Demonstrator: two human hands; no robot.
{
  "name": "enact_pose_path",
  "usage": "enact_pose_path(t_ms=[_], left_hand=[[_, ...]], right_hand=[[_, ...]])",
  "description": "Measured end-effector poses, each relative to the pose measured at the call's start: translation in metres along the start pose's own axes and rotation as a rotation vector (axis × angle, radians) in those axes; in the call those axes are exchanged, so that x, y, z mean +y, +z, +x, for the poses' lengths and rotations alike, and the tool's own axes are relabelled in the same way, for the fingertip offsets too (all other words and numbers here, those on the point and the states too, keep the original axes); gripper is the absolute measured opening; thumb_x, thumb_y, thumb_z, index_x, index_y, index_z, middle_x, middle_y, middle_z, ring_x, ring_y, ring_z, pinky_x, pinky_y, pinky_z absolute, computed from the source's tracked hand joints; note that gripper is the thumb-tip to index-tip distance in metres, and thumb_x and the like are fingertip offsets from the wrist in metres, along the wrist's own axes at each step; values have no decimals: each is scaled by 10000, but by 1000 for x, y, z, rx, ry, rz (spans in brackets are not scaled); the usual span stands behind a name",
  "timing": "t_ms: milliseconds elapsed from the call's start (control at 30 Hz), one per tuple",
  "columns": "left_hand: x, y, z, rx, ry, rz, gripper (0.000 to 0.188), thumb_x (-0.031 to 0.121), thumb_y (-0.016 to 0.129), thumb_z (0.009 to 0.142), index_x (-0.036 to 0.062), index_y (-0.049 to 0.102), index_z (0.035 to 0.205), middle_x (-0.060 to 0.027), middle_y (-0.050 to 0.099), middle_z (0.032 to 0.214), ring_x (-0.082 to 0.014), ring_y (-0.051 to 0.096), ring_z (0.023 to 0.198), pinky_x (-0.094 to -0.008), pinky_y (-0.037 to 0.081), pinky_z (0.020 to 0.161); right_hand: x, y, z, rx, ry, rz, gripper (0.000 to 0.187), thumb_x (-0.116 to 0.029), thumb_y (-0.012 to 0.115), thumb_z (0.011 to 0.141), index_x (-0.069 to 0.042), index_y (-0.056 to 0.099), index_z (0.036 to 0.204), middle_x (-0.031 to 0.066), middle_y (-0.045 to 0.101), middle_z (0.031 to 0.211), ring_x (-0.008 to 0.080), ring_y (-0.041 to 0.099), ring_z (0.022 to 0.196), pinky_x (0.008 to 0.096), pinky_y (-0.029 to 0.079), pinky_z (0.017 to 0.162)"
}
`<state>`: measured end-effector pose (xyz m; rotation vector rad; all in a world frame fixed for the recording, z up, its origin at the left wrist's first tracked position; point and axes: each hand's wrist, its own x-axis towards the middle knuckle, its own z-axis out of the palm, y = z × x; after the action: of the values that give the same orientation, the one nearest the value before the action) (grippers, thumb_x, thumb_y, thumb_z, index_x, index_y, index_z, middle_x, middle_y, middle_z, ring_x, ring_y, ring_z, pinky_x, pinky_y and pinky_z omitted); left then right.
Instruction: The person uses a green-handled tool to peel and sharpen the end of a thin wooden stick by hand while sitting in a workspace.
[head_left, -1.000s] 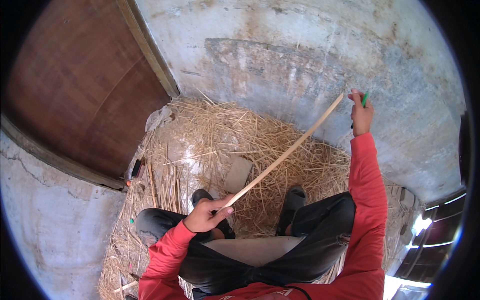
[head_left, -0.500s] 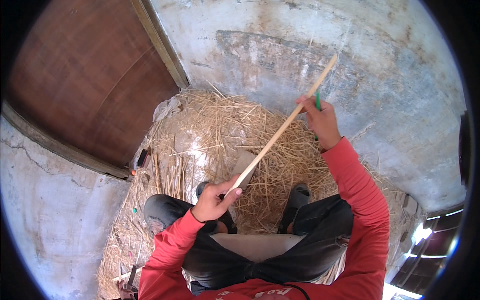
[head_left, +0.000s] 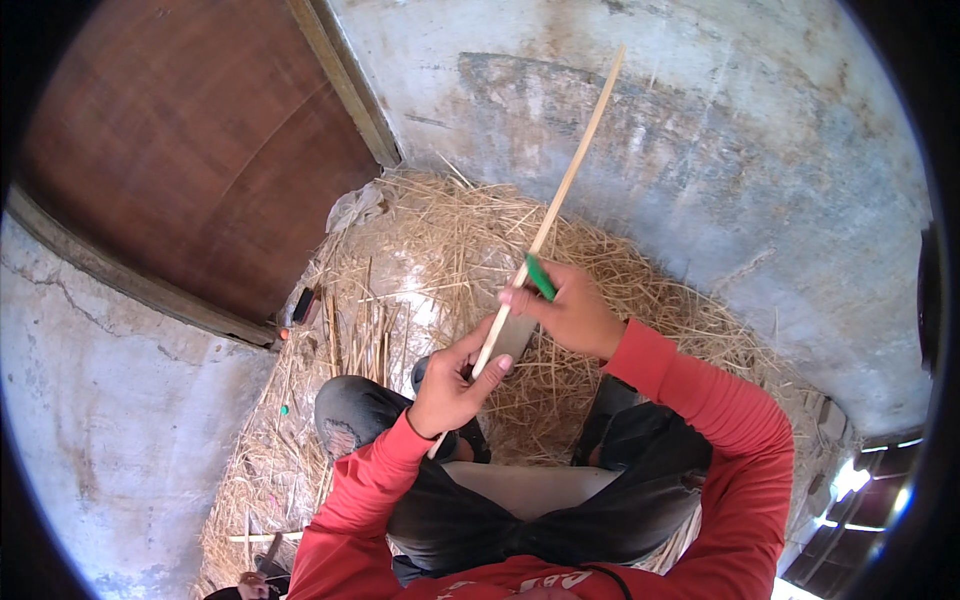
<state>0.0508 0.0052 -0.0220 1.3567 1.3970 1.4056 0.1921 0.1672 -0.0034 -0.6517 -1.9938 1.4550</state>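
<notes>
much straw (head_left: 450,225), block (head_left: 517,337) behind hands (head_left: 578,312)

My head cam (fisheye) looks dn from abv the stick (head_left: 567,180), close, facing wall (head_left: 720,170) beyond it.

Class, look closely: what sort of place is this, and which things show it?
Probably a rough shed or farm outbuilding: loose golden straw lies strewn underfoot, beside a stained, blue-grey plaster-like wall and a flat reddish-brown door-like panel.
</notes>
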Motion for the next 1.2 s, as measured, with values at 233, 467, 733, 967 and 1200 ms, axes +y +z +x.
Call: enact_pose_path(t_ms=[233,467,733,967,1200], left_hand=[[-5,-13,-7,-59,-204,6,463,178,513,1072,-16,448,1487,23,533,681,-34,460,593,-229,390,551],[5,-13,-4,-76,-295,-404,453,194,417,1107,13,401,1523,67,343,603,-39,320,485,-228,299,470],[11,-25,-16,-160,-439,-506,404,206,411,1109,18,486,1458,61,326,597,-45,250,457,-232,264,439],[15,-24,-6,-124,-496,-655,418,207,445,1099,32,475,1477,66,281,607,-50,208,468,-221,252,434],[11,-32,-25,-198,-549,-560,417,203,426,1105,24,465,1480,73,284,582,-42,223,448,-230,246,436]], right_hand=[[-26,-17,1,-94,17,-305,479,-465,600,984,3,661,900,165,597,682,282,612,629,411,463,610],[-31,6,-21,-289,-24,-484,513,-457,485,1036,21,653,954,246,633,727,459,638,718,534,490,672],[-13,-33,14,-130,103,-546,535,-463,421,1060,23,639,1011,249,651,763,472,641,702,542,503,661],[-18,3,-16,-347,-33,-540,573,-485,386,1071,20,654,1036,237,646,771,437,643,675,511,511,668],[20,-62,33,45,243,-535,610,-501,359,1079,18,675,1133,302,657,878,372,683,919,495,498,816]])
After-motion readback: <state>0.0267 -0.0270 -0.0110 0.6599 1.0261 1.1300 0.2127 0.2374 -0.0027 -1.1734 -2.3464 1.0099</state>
